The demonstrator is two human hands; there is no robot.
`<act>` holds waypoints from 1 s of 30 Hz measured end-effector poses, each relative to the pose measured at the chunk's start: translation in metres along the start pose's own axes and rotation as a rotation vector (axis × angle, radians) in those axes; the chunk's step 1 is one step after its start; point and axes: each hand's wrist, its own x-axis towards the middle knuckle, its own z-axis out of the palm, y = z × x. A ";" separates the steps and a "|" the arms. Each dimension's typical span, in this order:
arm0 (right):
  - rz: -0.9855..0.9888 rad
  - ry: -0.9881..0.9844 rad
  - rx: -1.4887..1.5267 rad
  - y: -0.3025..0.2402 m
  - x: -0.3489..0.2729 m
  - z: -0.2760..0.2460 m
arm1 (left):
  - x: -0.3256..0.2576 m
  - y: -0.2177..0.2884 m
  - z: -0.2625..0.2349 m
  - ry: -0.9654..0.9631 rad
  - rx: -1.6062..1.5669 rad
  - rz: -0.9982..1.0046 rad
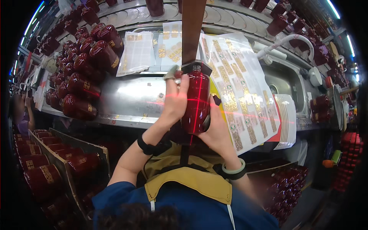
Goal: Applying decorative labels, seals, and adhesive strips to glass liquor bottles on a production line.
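At the near edge of the steel table (126, 101), left hand (174, 101) fingers wrap the glossy dark-red ceramic bottle (196, 101) while the right hand (216, 132) cups it behind, seemingly steadying it under crossed red laser lines. Gold sticker sheets (237, 88) lie right; stacked red bottles (82, 65) crowd the left.

We see a glossy dark red bottle (196, 100) crossed by thin bright red laser lines, one upright and one level. The stacked bottles (82, 65) share that deep red, each with a small gold label. The label sheets (237, 84) are pale, patterned with rows of gold shapes and small green-and-white round marks. The counter (126, 99) is grey steel with a faint red streak of light. Our apron (184, 180) is mustard yellow over a blue top; one wristband (234, 170) is pale green, the other (147, 147) black.
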 end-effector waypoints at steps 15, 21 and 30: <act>-0.040 0.009 0.039 0.005 0.003 0.000 | 0.092 -0.033 -0.051 -0.413 0.991 0.473; -0.034 -0.006 0.022 0.005 0.003 0.003 | 0.090 -0.032 -0.059 -0.273 0.794 0.534; -0.071 -0.026 0.083 0.007 0.004 -0.006 | 0.069 0.006 -0.059 0.012 0.587 0.415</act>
